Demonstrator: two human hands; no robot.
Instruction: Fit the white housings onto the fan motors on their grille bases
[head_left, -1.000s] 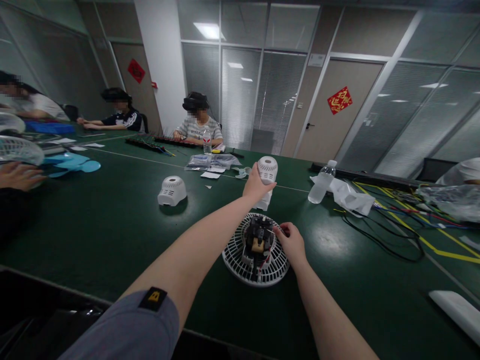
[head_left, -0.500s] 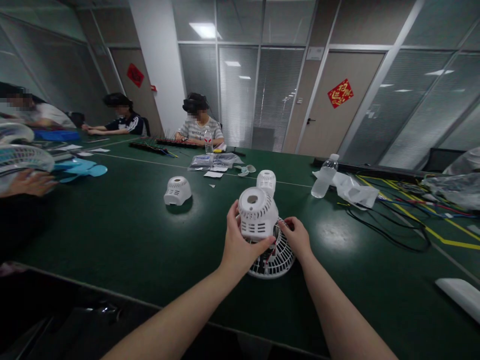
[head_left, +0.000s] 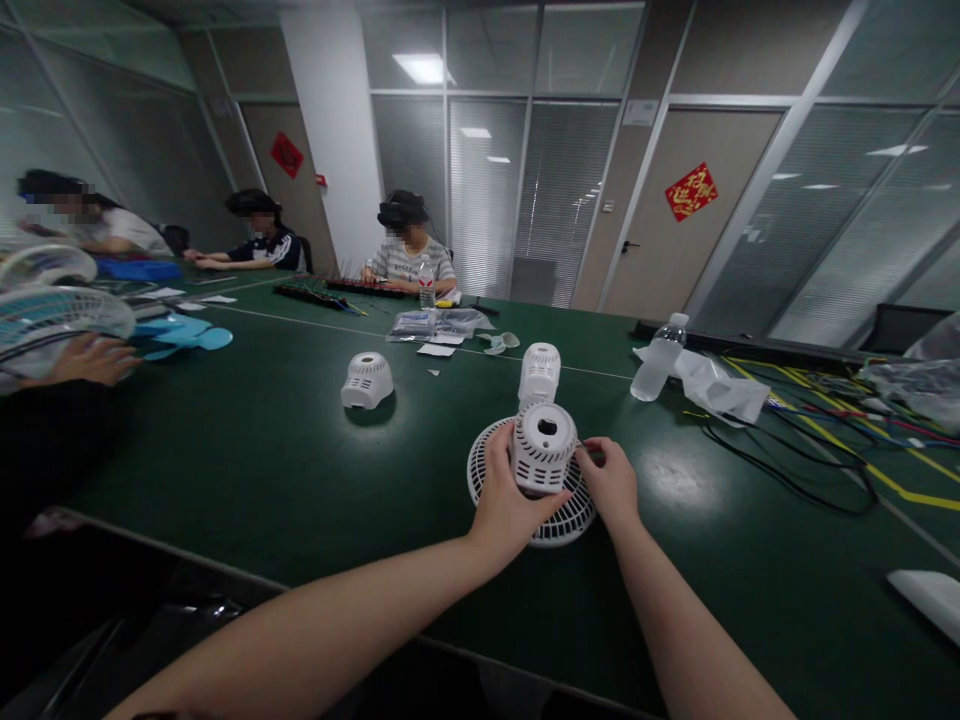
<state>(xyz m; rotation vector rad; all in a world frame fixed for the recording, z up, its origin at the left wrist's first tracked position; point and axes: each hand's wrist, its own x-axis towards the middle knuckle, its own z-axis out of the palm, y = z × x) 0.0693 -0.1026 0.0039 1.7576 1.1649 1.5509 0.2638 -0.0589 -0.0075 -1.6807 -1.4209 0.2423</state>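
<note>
My left hand (head_left: 508, 508) is closed around a white slotted fan motor cover (head_left: 544, 460), thumb along its near lower edge. The cover sits over the middle of a round white fan grille (head_left: 483, 462) lying on the green table; whether it rests fully on it, I cannot tell. At the cover's right side is my right hand (head_left: 613, 484), its thumb and forefinger pinched together; what lies between them is too small to make out. Just behind stands a second white cover (head_left: 540, 370). A third white cover (head_left: 367, 380) stands farther left.
A water bottle (head_left: 658, 358) stands at the right beside crumpled white wrapping (head_left: 724, 388) and black cable (head_left: 795, 490). Plastic bags (head_left: 442, 324) lie farther back. At the left, another person's hand (head_left: 97, 358) touches a fan guard (head_left: 67, 312) near blue fan blades (head_left: 187, 333).
My left hand has lowered the motor cover toward the grille, so the wires and parts beneath it no longer show. My right hand stays pinched at its right side. The view has shifted slightly.
</note>
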